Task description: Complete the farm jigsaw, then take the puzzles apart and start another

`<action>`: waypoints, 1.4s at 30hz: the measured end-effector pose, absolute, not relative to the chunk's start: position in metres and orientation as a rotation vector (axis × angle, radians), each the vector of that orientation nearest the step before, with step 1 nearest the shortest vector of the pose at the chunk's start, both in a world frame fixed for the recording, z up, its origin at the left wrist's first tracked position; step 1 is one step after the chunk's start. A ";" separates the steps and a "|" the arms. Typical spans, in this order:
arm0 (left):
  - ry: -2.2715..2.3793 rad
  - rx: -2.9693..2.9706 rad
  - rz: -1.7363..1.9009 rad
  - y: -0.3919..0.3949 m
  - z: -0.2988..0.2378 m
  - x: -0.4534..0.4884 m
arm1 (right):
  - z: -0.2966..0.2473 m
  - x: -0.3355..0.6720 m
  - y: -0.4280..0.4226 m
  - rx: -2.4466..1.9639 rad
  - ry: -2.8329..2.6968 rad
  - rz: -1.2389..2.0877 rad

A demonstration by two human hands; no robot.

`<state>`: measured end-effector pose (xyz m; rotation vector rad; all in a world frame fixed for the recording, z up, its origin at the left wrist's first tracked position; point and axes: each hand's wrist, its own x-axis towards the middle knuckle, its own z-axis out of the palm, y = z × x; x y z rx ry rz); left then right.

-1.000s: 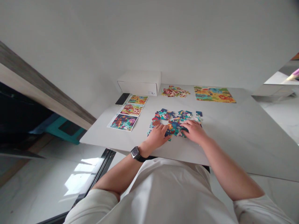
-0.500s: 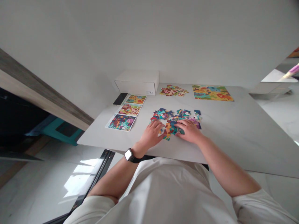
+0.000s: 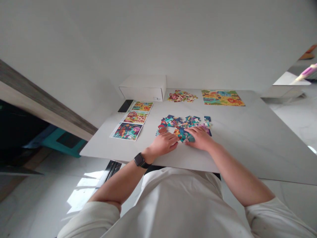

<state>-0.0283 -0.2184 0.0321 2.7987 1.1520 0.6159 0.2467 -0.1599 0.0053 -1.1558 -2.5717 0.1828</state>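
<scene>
A spread of blue and teal jigsaw pieces (image 3: 182, 121) lies on the white table (image 3: 247, 142) in front of me. My left hand (image 3: 164, 142), with a dark watch on its wrist, rests palm down at the spread's near left edge, fingers curled over pieces. My right hand (image 3: 201, 138) lies flat on the near right part, fingers stretched toward the left hand. Between the two hands sits a joined cluster of pieces (image 3: 182, 135). What lies under the palms is hidden.
Three picture cards (image 3: 136, 117) lie in a row at the left, with a black phone (image 3: 125, 105) and a white box (image 3: 144, 87) behind them. A red-toned pile of pieces (image 3: 182, 96) and a finished yellow puzzle (image 3: 222, 98) lie at the back.
Both hands have shifted slightly nearer to me over the pieces, and the left hand's fingers have curled. The view has tilted a little.
</scene>
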 end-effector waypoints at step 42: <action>1.046 1.805 0.927 -0.178 0.020 -0.023 | 0.021 0.223 -0.159 -0.801 -2.331 0.473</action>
